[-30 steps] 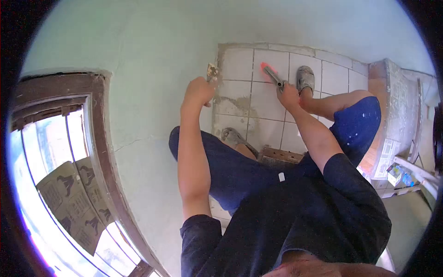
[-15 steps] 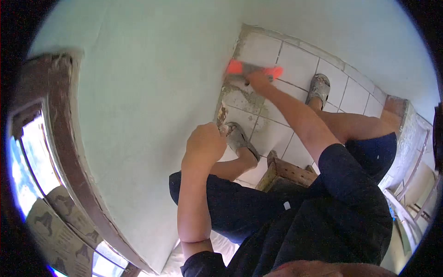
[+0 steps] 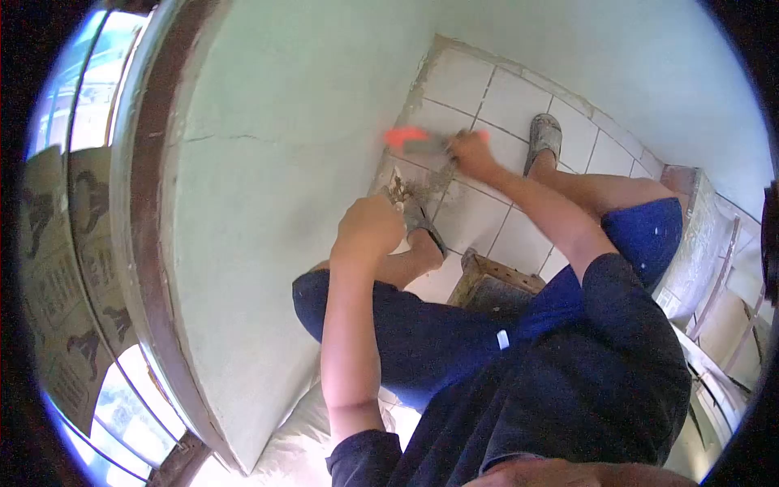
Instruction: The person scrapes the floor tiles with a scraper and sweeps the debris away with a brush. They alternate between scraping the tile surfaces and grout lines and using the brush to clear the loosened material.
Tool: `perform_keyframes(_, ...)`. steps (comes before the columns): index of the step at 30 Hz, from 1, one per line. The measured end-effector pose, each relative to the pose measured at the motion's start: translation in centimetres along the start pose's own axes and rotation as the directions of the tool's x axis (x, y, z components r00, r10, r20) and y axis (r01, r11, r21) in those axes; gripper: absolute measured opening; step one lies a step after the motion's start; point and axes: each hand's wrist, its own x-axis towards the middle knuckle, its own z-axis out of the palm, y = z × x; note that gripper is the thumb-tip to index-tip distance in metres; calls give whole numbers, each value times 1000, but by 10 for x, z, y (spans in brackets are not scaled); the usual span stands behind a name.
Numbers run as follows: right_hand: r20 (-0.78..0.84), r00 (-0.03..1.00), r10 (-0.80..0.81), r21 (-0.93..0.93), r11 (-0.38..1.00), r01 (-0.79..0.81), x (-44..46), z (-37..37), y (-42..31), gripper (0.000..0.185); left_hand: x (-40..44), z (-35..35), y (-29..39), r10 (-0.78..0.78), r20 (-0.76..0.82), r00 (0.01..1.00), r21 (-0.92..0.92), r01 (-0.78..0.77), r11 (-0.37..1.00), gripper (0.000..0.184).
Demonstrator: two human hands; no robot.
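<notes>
I see left hand (image 3: pixel 369 227) gripping putty-smeared scraper (image 3: pixel 398 185) near centre; right hand (image 3: pixel 472 154) closed on blurred red-and-grey tool (image 3: pixel 407 138) by green wall (image 3: pixel 260 203). Wall looks mostly smooth; thin crack (image 3: pixel 231 138) shows upper left.

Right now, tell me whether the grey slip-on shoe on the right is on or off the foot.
On: the bare ankle runs down into the grey slip-on shoe, sole on white tiles.

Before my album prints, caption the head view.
Over floor tiles, right hand holds an orange-ended tool, left hand a crusted scraper.
</notes>
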Motion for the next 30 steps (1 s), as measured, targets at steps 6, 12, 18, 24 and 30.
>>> perform_keyframes(6, -182, 902, 391, -27, 915, -402, 18, -41, 100, 21, 6, -38, 9, -31, 181, 983, -190, 66, 980, 48)
perform_keyframes(12, -134, 739, 660, 54, 750, -660, 30, 12, 119, 17, 32, -39, 3, 11, 5, 1000, -307, -8, 952, 42)
perform_keyframes(18, 189, 873, 449, 130, 870, -475, 11, 75, 0, 29, 64, -38, -18, 12, 63, 998, -238, 4, 971, 45)
perform_keyframes(24, 321, 924, 207, 234, 928, -289, -42, 85, -120, 21, 59, -63, 5, -26, 183, 983, -322, 85, 943, 47)
perform_keyframes(30, -162, 904, 396, 169, 914, -370, 1, 41, -41, 31, 77, -32, -18, 126, -132, 983, -106, -141, 984, 52)
